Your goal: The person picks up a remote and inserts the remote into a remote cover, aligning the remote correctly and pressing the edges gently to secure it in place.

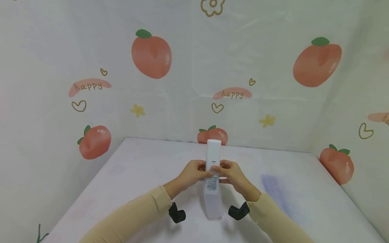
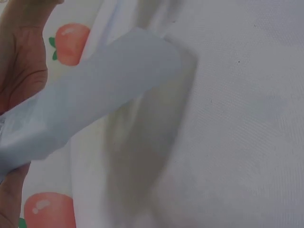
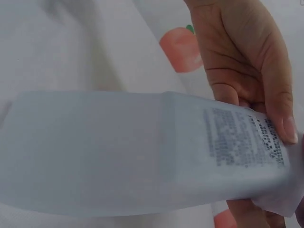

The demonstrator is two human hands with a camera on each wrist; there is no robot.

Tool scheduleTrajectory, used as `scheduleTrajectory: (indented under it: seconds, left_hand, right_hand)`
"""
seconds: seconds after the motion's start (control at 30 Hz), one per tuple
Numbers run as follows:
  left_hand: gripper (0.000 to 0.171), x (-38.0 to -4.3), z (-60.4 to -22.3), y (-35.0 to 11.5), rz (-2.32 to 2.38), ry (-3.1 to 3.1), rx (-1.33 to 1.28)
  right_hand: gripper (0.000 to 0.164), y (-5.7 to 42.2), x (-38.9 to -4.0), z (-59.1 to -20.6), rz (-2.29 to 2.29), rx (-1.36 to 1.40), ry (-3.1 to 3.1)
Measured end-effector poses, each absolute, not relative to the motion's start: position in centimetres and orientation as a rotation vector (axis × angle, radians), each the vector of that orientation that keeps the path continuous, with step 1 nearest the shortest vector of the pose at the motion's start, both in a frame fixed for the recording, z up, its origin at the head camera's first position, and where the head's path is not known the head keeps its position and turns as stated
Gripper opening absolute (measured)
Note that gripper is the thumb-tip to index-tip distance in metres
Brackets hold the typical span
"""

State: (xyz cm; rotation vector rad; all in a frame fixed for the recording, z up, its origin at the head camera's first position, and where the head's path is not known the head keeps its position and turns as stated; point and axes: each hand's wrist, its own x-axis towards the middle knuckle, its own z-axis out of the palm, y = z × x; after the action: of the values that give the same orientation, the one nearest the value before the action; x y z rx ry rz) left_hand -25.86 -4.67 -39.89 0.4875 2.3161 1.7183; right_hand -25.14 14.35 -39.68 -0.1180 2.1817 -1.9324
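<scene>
Both hands hold a long white device [image 1: 214, 152] at about its middle, over the table. Its kind does not show: the upper part is slim and smooth, with a small dark-marked slot on the near face. Below that is a label [image 1: 211, 183] of fine print, then a wider frosted section [image 1: 213, 204] that slants toward me. My left hand [image 1: 192, 173] grips the left side with the thumb across the near face. On the right side my right hand [image 1: 235, 175] grips it, thumb near the slot. In the right wrist view the frosted section [image 3: 90, 152] fills much of the picture.
A white-covered table [image 1: 146, 158] extends under the hands, with a faint purple patch [image 1: 275, 189] on its right. Behind and beside it hangs a white curtain [image 1: 188, 50] printed with peaches and hearts. Black wrist cameras [image 1: 177, 213] sit below both sleeves.
</scene>
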Motion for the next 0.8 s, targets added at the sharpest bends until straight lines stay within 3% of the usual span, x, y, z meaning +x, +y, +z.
scheduleTrajectory:
  seconds: [0.33, 0.8]
  left_hand:
    - [0.045, -26.0, -41.2, -5.9, 1.977, 1.921, 0.452]
    - [0.027, -25.5, -41.6, -4.8, 2.109, 2.048, 0.28]
  right_hand:
    - [0.047, 15.4, -25.3, -39.3, -1.909, -0.211, 2.159]
    - [0.055, 15.4, -25.1, -39.2, -1.751, -0.41, 2.101]
